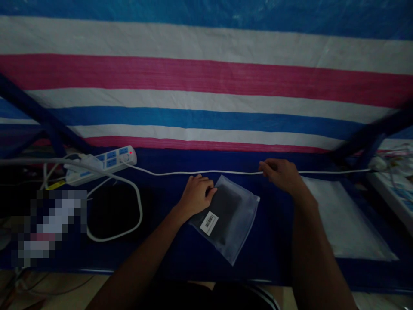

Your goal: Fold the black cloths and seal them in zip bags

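A clear zip bag [245, 211] with a dark flat item inside and a white barcode label [209, 223] lies tilted on the dark blue surface [180, 258]. My left hand [197, 196] is on its left edge, fingers curled and thumb against the plastic; the fingertips are partly hidden. Behind the bag a thin white cable [193, 172] runs across from left to right. My right hand [280, 174] is closed with finger and thumb pinched on this cable, to the right of the bag.
On the left, a white power strip [111, 160] shows a red light, with plugs and a looped thick white cable [139, 206] nearby. Flat clear plastic sleeves [345, 224] lie at right, beside a second strip with wires [396, 185]. Striped sheeting [206, 77] hangs behind, between blue braces.
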Motion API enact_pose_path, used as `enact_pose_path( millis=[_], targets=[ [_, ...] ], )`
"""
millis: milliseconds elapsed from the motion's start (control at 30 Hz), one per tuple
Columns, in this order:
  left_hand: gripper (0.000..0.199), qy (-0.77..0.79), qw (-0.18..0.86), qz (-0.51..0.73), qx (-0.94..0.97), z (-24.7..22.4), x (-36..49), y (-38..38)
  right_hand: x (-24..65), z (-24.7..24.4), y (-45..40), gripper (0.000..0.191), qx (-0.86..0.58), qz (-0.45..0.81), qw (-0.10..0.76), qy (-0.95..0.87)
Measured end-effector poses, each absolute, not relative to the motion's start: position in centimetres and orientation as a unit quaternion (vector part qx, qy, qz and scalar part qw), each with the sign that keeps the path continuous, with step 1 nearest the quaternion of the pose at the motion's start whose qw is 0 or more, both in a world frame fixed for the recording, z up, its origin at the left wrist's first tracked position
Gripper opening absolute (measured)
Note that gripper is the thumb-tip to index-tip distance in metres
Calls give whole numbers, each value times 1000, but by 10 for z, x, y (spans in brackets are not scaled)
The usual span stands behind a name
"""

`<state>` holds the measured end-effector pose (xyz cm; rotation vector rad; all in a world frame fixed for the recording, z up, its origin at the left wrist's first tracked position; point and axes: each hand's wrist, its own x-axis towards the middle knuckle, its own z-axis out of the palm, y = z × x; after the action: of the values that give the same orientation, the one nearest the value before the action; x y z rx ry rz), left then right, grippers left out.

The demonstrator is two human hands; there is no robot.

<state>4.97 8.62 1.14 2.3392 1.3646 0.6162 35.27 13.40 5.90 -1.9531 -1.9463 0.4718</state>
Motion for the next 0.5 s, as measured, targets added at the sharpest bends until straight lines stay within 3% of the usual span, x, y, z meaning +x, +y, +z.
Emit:
enact_pose_path(
  millis=[233,500],
  targets=[
    [36,429,334,420,727,11,48,88,372,47,136,42,-641,254,156,-707],
    [37,484,307,493,654,2,47,93,346,53,122,34,-498,531,113,-676]
  ],
)
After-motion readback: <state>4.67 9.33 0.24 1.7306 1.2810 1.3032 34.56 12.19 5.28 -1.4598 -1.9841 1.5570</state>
